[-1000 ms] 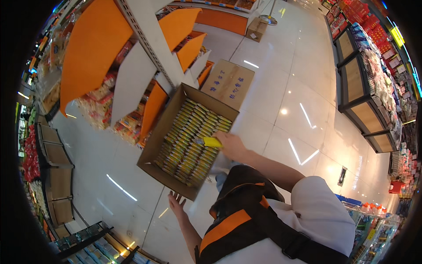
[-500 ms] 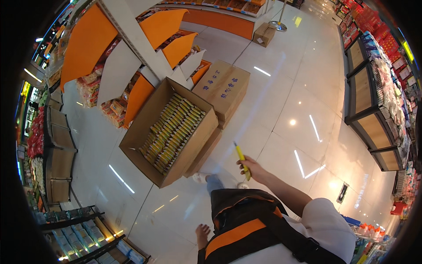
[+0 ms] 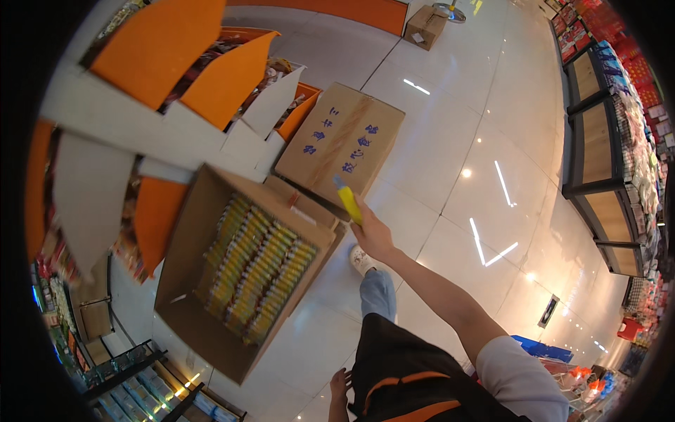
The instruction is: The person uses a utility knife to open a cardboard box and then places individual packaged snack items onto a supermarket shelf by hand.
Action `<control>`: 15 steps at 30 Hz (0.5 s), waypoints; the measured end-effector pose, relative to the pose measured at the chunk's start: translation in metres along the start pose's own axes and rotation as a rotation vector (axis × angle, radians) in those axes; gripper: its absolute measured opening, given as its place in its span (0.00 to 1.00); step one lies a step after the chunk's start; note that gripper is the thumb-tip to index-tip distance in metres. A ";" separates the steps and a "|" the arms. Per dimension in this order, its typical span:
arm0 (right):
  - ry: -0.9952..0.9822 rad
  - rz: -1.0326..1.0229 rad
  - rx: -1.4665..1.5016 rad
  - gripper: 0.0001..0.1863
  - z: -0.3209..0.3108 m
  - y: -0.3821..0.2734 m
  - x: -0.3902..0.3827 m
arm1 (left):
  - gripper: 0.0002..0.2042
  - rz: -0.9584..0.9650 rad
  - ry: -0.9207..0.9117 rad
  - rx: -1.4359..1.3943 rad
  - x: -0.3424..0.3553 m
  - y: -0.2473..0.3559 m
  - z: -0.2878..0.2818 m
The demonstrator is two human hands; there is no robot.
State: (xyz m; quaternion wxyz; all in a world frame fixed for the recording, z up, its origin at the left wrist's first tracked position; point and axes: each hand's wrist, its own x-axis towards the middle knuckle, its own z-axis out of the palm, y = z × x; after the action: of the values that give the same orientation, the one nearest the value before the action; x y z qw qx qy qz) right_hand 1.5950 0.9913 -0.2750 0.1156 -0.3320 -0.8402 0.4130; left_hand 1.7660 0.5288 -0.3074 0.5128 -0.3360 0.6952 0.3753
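My right hand (image 3: 373,232) is closed around a yellow utility knife (image 3: 349,204), its blade end pointing up and away over the near edge of a taped cardboard box (image 3: 330,144). Blue handwriting marks the top of that box, whose flaps are shut. To its left, an open cardboard carton (image 3: 190,309) holds rows of small yellow-green wrapped packs (image 3: 253,267). Low in the view, beside my dark apron (image 3: 401,359), hangs my left hand (image 3: 341,383); its fingers are apart and nothing shows in them.
Orange and white display bins (image 3: 232,77) with packaged goods line the left. Another small carton (image 3: 425,28) sits on the tiled floor farther back. Wood-fronted shelving (image 3: 594,144) runs along the right side. My shoe (image 3: 362,260) is beside the open carton.
My right hand has carried the knife forward and left, up to the taped box. I have stepped closer, so both boxes look larger and the open carton sits lower in view.
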 end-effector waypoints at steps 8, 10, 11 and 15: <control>0.367 0.816 -0.390 0.14 0.004 0.285 0.063 | 0.20 0.134 0.074 0.308 0.039 0.101 0.015; 1.100 1.582 0.228 0.24 -0.024 0.312 0.024 | 0.21 0.095 0.077 0.302 0.024 0.100 0.031; 1.016 1.482 0.427 0.28 -0.034 0.309 -0.002 | 0.21 0.275 0.027 0.524 0.021 0.086 0.026; 0.689 1.278 0.589 0.37 -0.064 0.270 -0.035 | 0.21 0.392 -0.139 0.805 0.054 0.066 0.015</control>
State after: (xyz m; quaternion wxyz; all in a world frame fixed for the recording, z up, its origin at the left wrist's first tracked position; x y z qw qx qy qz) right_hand 1.7767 1.1264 -0.4399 0.1931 -0.8164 -0.2585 0.4790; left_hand 1.7029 0.5701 -0.3511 0.5673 0.0541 0.8002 0.1870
